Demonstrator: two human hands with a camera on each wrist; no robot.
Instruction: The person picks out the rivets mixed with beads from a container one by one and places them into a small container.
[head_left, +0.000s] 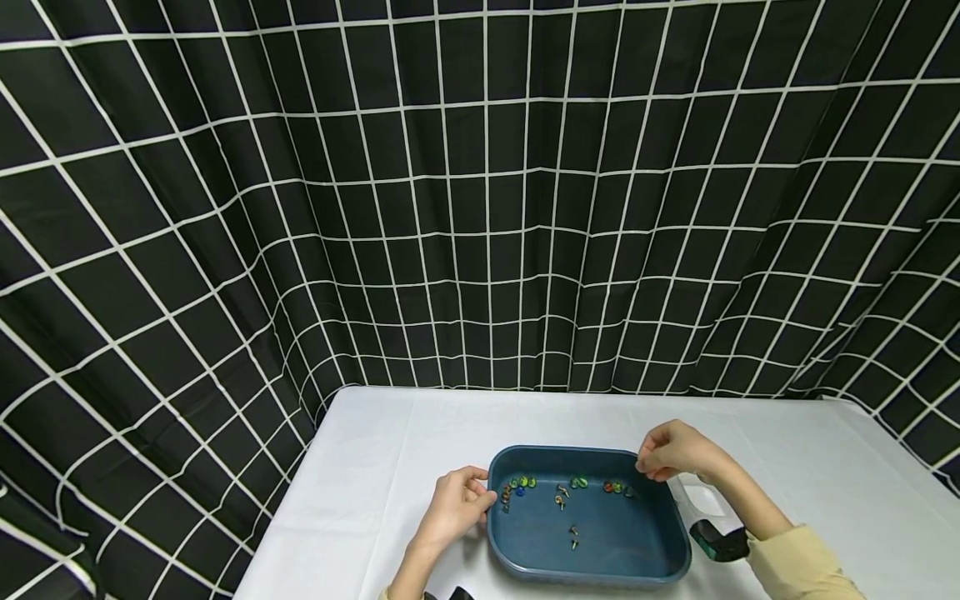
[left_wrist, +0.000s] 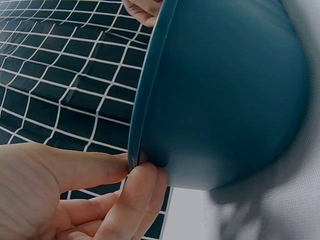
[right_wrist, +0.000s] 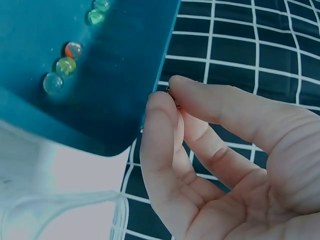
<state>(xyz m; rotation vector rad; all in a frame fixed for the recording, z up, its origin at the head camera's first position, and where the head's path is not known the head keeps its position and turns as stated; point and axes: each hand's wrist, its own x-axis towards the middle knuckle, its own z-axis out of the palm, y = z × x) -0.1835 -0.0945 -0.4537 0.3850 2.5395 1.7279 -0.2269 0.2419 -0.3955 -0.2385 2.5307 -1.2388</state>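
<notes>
A blue plastic tub [head_left: 615, 550] stands on the table. My left hand [head_left: 452, 504] pinches its left rim between thumb and fingers, as the left wrist view shows. Over the tub's far right corner, my right hand [head_left: 678, 450] pinches a tiny brass-coloured piece [right_wrist: 173, 96], mostly hidden by the fingertips. Inside the tub, several marbles lie along the far side: a cluster at the left with a blue marble [head_left: 521, 492], green ones [head_left: 582, 482] in the middle, and a red-orange marble [right_wrist: 73, 50] towards the right. Small brass-coloured screws [head_left: 559, 502] lie around the middle of the tub.
A clear plastic container [head_left: 705, 500] stands against the tub's right side, under my right forearm. White cloth [head_left: 390, 467] covers the table. Behind and beside it hangs a black curtain [head_left: 465, 250] with a white grid.
</notes>
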